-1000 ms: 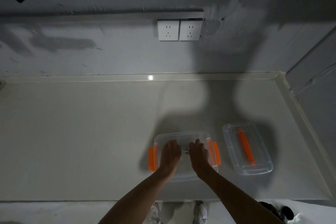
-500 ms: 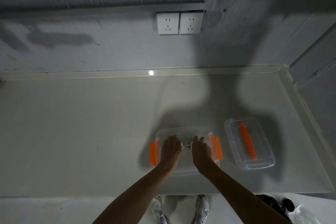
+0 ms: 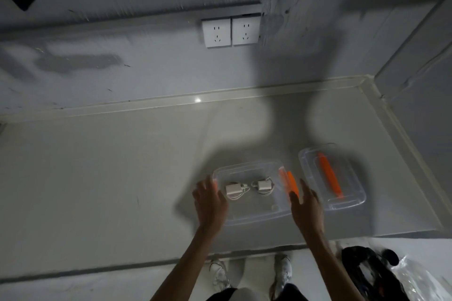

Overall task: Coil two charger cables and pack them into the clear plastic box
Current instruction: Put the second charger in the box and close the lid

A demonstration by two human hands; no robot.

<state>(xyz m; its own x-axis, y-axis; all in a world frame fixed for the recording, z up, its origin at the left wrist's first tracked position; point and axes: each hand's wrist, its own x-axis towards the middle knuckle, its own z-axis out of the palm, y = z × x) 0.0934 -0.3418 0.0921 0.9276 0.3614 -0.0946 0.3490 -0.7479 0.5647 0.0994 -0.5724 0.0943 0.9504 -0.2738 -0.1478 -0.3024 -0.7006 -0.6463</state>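
at the bottom edge of the frame stand two white shoes [image 3: 283, 270], and in the lower right corner a dark bag [image 3: 367, 273] lies beside crumpled clear plastic [image 3: 415, 281]. both forearms rise from the bottom centre, spreading outward toward the counter [image 3: 97, 178].

the left hand [image 3: 210, 203] sits just left of centre, back toward the camera, fingers straight and slightly spread, their tips at the left short end of the clear plastic box [image 3: 252, 190], covering most of the orange latch there. whether the tips touch the box, i cannot tell; the fingers grip nothing. the right hand [image 3: 307, 210] mirrors it at the box's right end, fingers extended and relaxed, thumb near the right orange latch [image 3: 289, 182], nothing held. motion blur hides any contact.

the box lies open in the lower centre of the frame, inside the person's shadow. in it lie two white charger cables, each a small square adapter with its cord looped beside it: the left charger [image 3: 233, 189] and the right charger [image 3: 263, 186], side by side, close but apart.

right of the box, just beside it, lies the clear lid [image 3: 352, 186] with an orange handle [image 3: 329, 177].

farther up, the counter meets a grey wall, where two white sockets [image 3: 230, 30] sit side by side at upper centre.
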